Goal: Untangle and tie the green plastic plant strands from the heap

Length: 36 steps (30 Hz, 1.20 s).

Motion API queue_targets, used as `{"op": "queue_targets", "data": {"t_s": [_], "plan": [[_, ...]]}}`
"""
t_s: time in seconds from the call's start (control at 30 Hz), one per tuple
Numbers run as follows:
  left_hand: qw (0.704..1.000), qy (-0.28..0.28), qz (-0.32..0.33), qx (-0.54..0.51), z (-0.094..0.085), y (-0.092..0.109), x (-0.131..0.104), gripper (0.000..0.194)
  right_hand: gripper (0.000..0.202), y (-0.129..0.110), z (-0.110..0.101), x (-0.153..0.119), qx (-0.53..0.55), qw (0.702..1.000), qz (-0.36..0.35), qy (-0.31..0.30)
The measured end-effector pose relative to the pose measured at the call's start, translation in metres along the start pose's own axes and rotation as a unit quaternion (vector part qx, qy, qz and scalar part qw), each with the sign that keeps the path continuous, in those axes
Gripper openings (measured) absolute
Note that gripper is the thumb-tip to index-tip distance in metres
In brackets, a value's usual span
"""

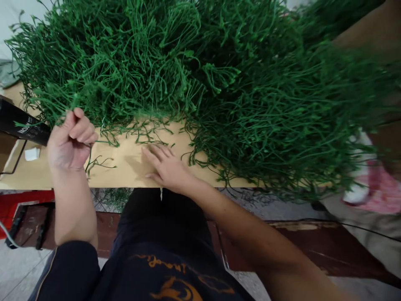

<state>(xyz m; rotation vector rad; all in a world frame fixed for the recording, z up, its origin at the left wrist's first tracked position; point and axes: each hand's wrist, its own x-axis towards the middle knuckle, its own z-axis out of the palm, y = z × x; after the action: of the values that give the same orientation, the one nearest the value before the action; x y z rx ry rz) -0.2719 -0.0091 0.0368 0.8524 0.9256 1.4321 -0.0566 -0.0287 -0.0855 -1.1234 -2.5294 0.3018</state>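
Observation:
My left hand (71, 140) is raised over the left part of the table, its fingers curled closed. Thin green stems show at the edges of that fist, and it appears to grip them; the palm hides most of what is inside. My right hand (169, 167) lies palm down on the tan tabletop (128, 177), fingers stretched out, beside some loose stem pieces (150, 131). Beyond both hands spreads a large heap of green stems (131, 62) with small forked tips. A few loose sprigs (102, 163) lie between my hands.
At the left are a black cylinder with white lettering (26, 125) and a small white paper (32, 154). A person's blurred arm (369, 31) reaches in at the upper right, above a pink cloth (384, 188). Under the table runs a dark red-brown bar (316, 251).

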Motion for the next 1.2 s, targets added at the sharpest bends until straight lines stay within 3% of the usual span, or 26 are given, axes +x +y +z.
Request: {"op": "queue_targets", "data": {"t_s": [0.1,0.2,0.3,0.4,0.5,0.63,0.77,0.87,1.0,1.1,1.2], "plan": [[0.998,-0.023,0.01,-0.05,0.0,0.002,0.006,0.045,0.062,0.012,-0.008,-0.001,-0.025,0.997,0.051,0.043],[1.0,-0.002,-0.015,-0.011,0.009,-0.007,0.009,0.036,0.067,0.017,-0.011,0.02,-0.049,0.995,0.048,0.073],[0.999,0.002,-0.039,0.016,0.021,-0.018,0.011,0.026,0.068,0.021,-0.007,0.051,-0.048,0.994,0.074,0.062],[0.999,-0.009,-0.04,0.011,0.027,-0.025,0.015,0.023,0.05,0.022,-0.001,0.068,-0.058,0.993,0.091,0.043],[0.999,-0.03,-0.035,0.009,0.027,-0.031,0.018,0.019,0.039,0.019,0.0,0.06,-0.081,0.991,0.095,0.054],[0.998,-0.046,-0.04,0.031,0.023,-0.045,0.022,0.014,0.037,0.013,-0.005,0.03,-0.106,0.984,0.116,0.083],[0.997,-0.056,-0.033,0.041,0.021,-0.06,0.029,0.011,0.044,0.012,-0.013,0.015,-0.092,0.977,0.187,0.053],[0.997,-0.046,-0.019,0.063,0.023,-0.068,0.034,0.009,0.057,0.014,-0.014,0.025,-0.076,0.966,0.245,0.029],[0.997,-0.022,-0.013,0.07,0.022,-0.075,0.04,0.008,0.067,0.017,-0.01,0.053,-0.071,0.962,0.259,0.044],[0.998,-0.01,-0.01,0.065,0.017,-0.08,0.043,0.007,0.053,0.016,-0.009,0.069,-0.078,0.965,0.245,0.043],[0.998,0.004,-0.019,0.058,0.009,-0.085,0.047,0.007,0.032,0.017,-0.014,0.072,-0.087,0.977,0.193,0.003]]}}
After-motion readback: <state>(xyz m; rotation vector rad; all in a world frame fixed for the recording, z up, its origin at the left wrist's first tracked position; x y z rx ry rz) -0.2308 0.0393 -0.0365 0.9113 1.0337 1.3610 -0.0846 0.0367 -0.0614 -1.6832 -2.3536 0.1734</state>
